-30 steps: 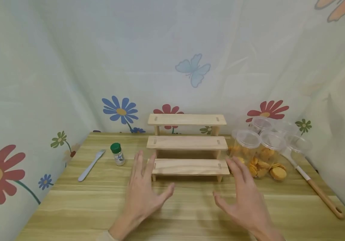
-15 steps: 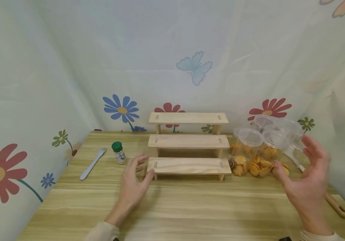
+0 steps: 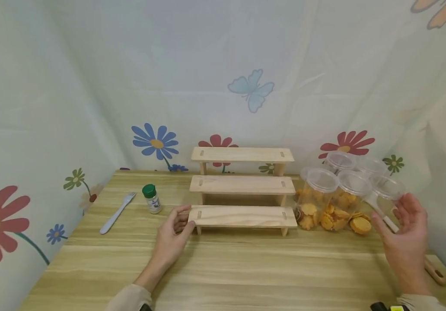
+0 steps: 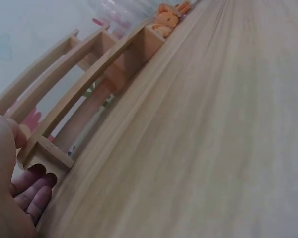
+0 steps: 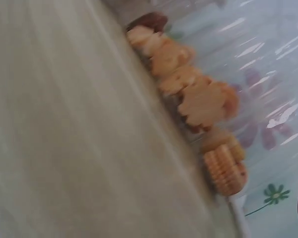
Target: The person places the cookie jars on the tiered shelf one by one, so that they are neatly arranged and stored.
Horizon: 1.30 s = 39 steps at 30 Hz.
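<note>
A three-tier wooden display stand [image 3: 242, 185] stands at the middle of the table. My left hand [image 3: 172, 239] grips the left end of its lowest shelf [image 3: 242, 217]. In the left wrist view, the left thumb lies at the board's edge and the fingers [image 4: 35, 191] curl below it by the leg. To the right stand several clear plastic jars [image 3: 321, 181] holding orange-brown cookies [image 3: 333, 218]. My right hand [image 3: 407, 239] is beside the rightmost jar [image 3: 388, 188], fingers bent loosely and thumb apart. Only a finger of it shows at the right wrist view's edge.
A small shaker bottle [image 3: 152, 199] with a green cap stands left of the stand. Further left lies a pale blue fork [image 3: 118, 214]. A wooden-handled utensil [image 3: 436, 272] lies at the right edge, partly behind the right hand. A floral cloth [image 3: 176, 86] hangs behind the table [image 3: 242, 276].
Both hands were open in front of the stand. The left has closed on the lowest shelf's left end, and the right has swung right to the jars. The stand and jars look unmoved.
</note>
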Each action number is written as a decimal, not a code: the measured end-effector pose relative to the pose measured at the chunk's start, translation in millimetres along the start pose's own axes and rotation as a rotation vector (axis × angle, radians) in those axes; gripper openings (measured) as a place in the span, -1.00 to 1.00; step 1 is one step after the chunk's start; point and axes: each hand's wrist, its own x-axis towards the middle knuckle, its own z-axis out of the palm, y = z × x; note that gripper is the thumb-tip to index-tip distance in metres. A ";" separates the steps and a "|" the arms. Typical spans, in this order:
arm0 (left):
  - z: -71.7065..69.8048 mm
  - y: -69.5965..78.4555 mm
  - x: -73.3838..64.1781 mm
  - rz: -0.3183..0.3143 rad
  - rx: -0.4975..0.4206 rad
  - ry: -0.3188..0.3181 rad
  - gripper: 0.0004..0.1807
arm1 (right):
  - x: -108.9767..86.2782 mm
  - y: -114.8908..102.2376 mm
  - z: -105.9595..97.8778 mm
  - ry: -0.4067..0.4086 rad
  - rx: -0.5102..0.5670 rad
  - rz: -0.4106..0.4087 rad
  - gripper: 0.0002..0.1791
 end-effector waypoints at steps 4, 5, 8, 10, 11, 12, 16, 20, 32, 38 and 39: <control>-0.1 -3.0 0.4 -0.003 0.019 0.002 -0.57 | 0.2 14.2 -0.6 -0.030 -0.087 0.081 -0.06; -0.2 -3.4 0.4 -0.002 0.023 -0.001 -0.59 | 0.1 16.9 -1.1 -0.035 -0.123 0.095 -0.09; -0.1 -4.7 0.5 0.002 0.032 -0.006 -0.63 | -1.0 24.3 -3.0 -0.053 -0.201 0.142 -0.13; 0.1 -5.6 0.3 0.000 0.030 -0.009 -0.64 | -2.2 28.7 -4.6 -0.069 -0.195 0.187 -0.13; 0.0 -6.0 0.3 -0.005 0.028 -0.010 -0.64 | -2.5 31.6 -5.4 -0.079 -0.202 0.195 -0.13; 0.1 -6.5 0.4 -0.006 0.028 -0.012 -0.64 | -2.6 34.1 -6.1 -0.086 -0.194 0.205 -0.12; -0.6 -7.1 0.5 -0.018 0.021 -0.018 -0.64 | -3.7 43.7 -9.2 -0.122 -0.261 0.190 -0.12; -0.4 -7.0 0.4 -0.017 0.020 -0.020 -0.64 | -4.6 48.8 -12.4 -0.158 -0.385 0.167 -0.14; 0.4 -6.7 1.4 -0.028 0.019 -0.014 -0.64 | -3.1 48.3 -13.9 -0.133 -0.392 0.193 -0.29; -0.3 -3.8 0.8 -0.035 0.016 -0.020 -0.64 | -0.6 40.4 -14.0 -0.066 -0.360 0.202 -0.36; -0.5 -3.3 1.0 -0.037 0.015 -0.021 -0.63 | 0.4 37.2 -14.5 -0.058 -0.349 0.213 -0.36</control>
